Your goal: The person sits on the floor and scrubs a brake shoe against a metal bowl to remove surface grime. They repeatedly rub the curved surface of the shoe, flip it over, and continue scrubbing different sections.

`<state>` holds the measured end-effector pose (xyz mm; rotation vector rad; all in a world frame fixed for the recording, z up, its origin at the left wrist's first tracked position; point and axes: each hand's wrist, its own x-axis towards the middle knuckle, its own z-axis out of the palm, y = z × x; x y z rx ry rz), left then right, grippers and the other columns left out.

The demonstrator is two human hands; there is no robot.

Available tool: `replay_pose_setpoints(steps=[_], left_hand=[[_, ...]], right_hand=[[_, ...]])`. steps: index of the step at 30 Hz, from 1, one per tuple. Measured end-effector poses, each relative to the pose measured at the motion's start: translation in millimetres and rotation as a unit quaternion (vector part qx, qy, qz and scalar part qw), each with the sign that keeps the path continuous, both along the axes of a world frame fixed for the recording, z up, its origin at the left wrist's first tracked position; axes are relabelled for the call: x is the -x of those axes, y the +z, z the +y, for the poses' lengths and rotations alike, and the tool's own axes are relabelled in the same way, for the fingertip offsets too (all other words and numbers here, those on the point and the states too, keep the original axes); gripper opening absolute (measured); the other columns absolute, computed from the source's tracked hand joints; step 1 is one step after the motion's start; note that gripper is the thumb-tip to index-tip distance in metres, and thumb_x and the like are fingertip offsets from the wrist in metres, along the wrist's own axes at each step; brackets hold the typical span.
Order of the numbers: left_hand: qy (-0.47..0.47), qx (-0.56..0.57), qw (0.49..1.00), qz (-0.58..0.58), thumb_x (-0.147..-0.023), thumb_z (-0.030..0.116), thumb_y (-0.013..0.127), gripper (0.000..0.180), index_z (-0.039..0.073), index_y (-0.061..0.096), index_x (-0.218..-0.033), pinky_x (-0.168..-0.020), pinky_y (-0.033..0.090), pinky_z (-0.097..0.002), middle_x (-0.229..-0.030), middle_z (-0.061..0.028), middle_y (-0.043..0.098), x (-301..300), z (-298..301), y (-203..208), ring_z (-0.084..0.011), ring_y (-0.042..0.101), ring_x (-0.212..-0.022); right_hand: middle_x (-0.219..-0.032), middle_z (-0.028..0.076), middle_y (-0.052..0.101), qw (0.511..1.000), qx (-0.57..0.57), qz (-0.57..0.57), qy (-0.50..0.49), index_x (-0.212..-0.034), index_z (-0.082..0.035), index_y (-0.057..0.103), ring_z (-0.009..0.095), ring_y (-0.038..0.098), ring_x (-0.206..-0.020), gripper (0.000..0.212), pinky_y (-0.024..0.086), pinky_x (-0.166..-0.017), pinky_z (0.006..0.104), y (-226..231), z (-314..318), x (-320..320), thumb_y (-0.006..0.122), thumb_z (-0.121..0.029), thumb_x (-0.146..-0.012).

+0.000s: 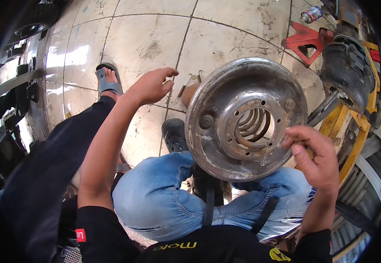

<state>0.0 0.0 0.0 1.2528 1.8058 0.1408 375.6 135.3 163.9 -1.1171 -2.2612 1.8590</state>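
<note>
A round, dished steel drum part (219,140), worn and shiny in places, stands tilted between my knees. Bolt holes ring its wide central opening, through which turns of a rusty coil spring (247,142) show. My left hand (153,86) hovers over the floor left of the drum part, thumb and fingers apart, holding nothing visible. At the drum part's right edge is my right hand (315,158), fingers loosely bent and thumb apart; whether the fingertips touch the metal I cannot tell. Small hooked metal pieces (181,91) lie on the floor beyond my left hand.
A red metal stand (304,42) and a spray can (312,15) are on the tiled floor (155,44) at the far right. A dark metal assembly (348,70) and yellow frame (356,149) crowd the right side. Another person's sandalled foot (108,81) stands at the left.
</note>
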Motion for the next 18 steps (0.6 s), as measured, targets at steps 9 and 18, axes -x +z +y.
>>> replay_pose_setpoints(steps=[9, 18], left_hand=[[0.032, -0.173, 0.984, -0.008, -0.086, 0.016, 0.065, 0.055, 0.008, 0.049, -0.138, -0.107, 0.042, -0.0394, -0.141, -0.0187, 0.05, -31, -66, -96, -0.0354, 0.05, -0.127], [-0.086, -0.087, 0.975, 0.185, -0.078, 0.035, 0.078, 0.085, 0.02, 0.036, -0.15, -0.103, 0.039, -0.0482, -0.15, -0.0115, 0.042, -109, -90, -148, -0.0283, 0.042, -0.135]], right_hand=[[-0.096, 0.005, 0.066, 0.994, -0.04, -0.023, -0.102, -0.122, 0.002, 0.06, 0.01, 0.061, -0.091, 0.027, 0.046, -0.076, 0.0223, 12, -33, -29, 0.056, -0.004, -0.096], [-0.094, 0.001, 0.065, 0.982, -0.074, -0.054, -0.166, -0.123, -0.001, 0.061, 0.003, 0.052, -0.08, 0.025, 0.041, -0.068, 0.0187, 23, -56, -52, 0.056, -0.008, -0.1]])
